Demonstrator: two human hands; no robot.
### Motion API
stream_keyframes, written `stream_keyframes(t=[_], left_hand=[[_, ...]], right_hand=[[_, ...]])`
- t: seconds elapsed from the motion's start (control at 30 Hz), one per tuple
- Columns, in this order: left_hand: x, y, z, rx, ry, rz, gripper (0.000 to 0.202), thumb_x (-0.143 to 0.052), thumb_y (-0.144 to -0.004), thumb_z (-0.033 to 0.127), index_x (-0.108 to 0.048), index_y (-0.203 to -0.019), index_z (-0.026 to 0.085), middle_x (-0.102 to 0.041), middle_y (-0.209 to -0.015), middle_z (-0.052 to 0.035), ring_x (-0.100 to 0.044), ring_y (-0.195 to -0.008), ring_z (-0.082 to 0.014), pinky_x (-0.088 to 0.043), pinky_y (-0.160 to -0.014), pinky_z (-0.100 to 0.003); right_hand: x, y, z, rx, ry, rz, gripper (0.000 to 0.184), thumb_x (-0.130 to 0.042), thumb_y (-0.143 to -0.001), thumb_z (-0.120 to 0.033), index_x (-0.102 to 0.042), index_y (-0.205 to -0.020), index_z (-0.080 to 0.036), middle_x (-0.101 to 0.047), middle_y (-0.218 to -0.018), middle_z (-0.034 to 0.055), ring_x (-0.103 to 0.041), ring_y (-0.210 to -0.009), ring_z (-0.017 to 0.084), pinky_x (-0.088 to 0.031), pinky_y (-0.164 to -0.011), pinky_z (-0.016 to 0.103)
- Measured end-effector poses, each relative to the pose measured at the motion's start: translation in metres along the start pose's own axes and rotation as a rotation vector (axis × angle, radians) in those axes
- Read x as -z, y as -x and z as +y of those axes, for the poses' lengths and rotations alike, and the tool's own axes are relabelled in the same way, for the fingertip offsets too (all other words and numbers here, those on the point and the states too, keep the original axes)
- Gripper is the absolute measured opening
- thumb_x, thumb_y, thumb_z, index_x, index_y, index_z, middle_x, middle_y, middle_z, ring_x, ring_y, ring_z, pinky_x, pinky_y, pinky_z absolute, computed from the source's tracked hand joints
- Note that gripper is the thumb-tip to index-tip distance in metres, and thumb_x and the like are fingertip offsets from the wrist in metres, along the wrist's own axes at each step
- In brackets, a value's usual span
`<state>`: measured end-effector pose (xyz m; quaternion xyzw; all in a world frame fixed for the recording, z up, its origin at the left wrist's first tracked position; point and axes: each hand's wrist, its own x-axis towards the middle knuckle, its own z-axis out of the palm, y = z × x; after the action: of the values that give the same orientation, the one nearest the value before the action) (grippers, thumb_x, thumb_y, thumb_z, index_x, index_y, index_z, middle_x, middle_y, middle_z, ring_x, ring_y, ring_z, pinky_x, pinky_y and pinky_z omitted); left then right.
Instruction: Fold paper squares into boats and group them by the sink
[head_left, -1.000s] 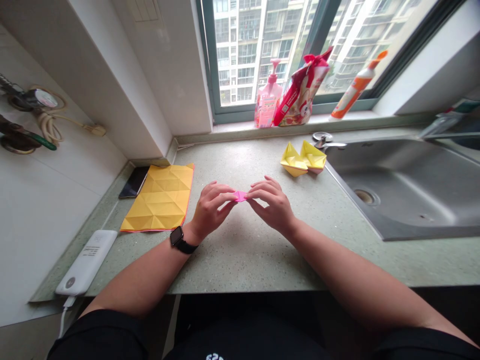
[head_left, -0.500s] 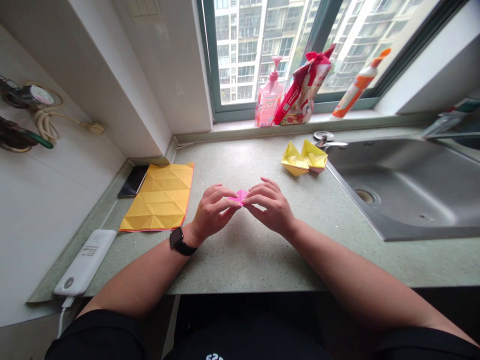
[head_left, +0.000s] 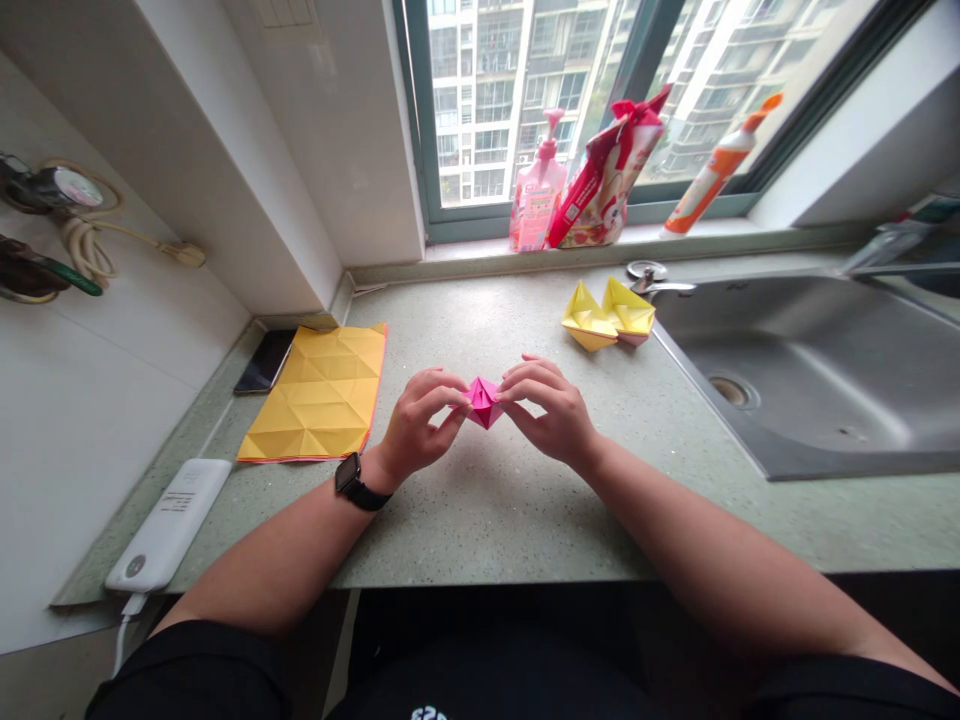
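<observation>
A small pink folded-paper piece (head_left: 484, 402) is held between my two hands above the countertop, its middle standing up in pointed folds. My left hand (head_left: 426, 418), with a black watch at the wrist, pinches its left end between thumb and fingers. The right end is in the pinch of my right hand (head_left: 549, 410). Farther back to the right, two yellow folded-paper boats (head_left: 609, 318) stand side by side. Left of my left hand lies a stack of creased yellow paper (head_left: 315, 395) with pink-red edges beneath.
A steel sink (head_left: 817, 380) is set into the counter (head_left: 495, 530) at right. A phone (head_left: 265, 362) and a white power bank (head_left: 169, 525) lie at left. On the windowsill stand a pink pump bottle (head_left: 538, 200), a red bag (head_left: 607, 180) and an orange-white bottle (head_left: 712, 180).
The pink paper has opened from a flatter shape into a raised, pointed one. My fingers have shifted outward to its two ends.
</observation>
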<state>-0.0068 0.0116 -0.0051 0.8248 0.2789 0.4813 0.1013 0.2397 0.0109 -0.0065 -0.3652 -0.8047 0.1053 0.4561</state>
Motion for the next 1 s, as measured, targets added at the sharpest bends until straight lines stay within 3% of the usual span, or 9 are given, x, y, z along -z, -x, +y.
stream_keyframes(t=[0.27,0.63,0.77,0.87,1.0], left_hand=[[0.004,-0.002,-0.005,0.112,0.059,0.121,0.003,-0.064,-0.108,0.022,-0.062,-0.106,0.024,-0.075,-0.109,-0.0066,-0.073,-0.104,-0.0220,-0.062,-0.098,-0.043],[0.001,0.002,-0.025,0.253,0.121,0.189,0.007,-0.057,-0.112,0.032,-0.058,-0.109,0.025,-0.071,-0.111,-0.0070,-0.072,-0.110,-0.0227,-0.060,-0.105,-0.043],[0.004,0.001,-0.021,0.221,0.041,0.139,0.003,-0.056,-0.110,0.027,-0.058,-0.110,0.025,-0.071,-0.115,-0.0081,-0.071,-0.114,-0.0239,-0.059,-0.107,-0.045],[0.007,0.000,-0.015,0.115,-0.091,0.081,0.012,-0.060,-0.108,0.026,-0.060,-0.119,0.024,-0.069,-0.131,-0.0111,-0.067,-0.126,-0.0270,-0.054,-0.114,-0.051],[0.008,0.000,-0.006,0.008,-0.290,-0.108,0.026,-0.071,-0.104,0.040,-0.067,-0.123,0.023,-0.061,-0.151,-0.0151,-0.058,-0.142,-0.0339,-0.048,-0.121,-0.054]], right_hand=[[0.004,-0.001,0.007,-0.088,-0.132,0.234,0.005,-0.066,-0.102,-0.026,-0.069,-0.099,-0.030,-0.077,-0.097,0.0045,-0.074,-0.099,0.027,-0.062,-0.100,0.052],[-0.003,-0.003,0.032,-0.325,-0.356,0.353,0.008,-0.058,-0.107,-0.037,-0.056,-0.103,-0.030,-0.069,-0.104,0.0046,-0.071,-0.096,0.023,-0.066,-0.085,0.042],[-0.001,-0.003,0.028,-0.282,-0.326,0.371,0.005,-0.060,-0.105,-0.032,-0.058,-0.101,-0.030,-0.069,-0.102,0.0042,-0.071,-0.096,0.022,-0.067,-0.083,0.041],[0.001,-0.001,0.020,-0.211,-0.225,0.336,0.003,-0.062,-0.104,-0.027,-0.062,-0.102,-0.029,-0.070,-0.103,0.0041,-0.070,-0.099,0.023,-0.067,-0.082,0.041],[-0.004,0.001,0.010,-0.144,-0.179,0.272,0.008,-0.061,-0.103,-0.022,-0.064,-0.102,-0.029,-0.070,-0.102,0.0039,-0.069,-0.098,0.023,-0.067,-0.077,0.039]])
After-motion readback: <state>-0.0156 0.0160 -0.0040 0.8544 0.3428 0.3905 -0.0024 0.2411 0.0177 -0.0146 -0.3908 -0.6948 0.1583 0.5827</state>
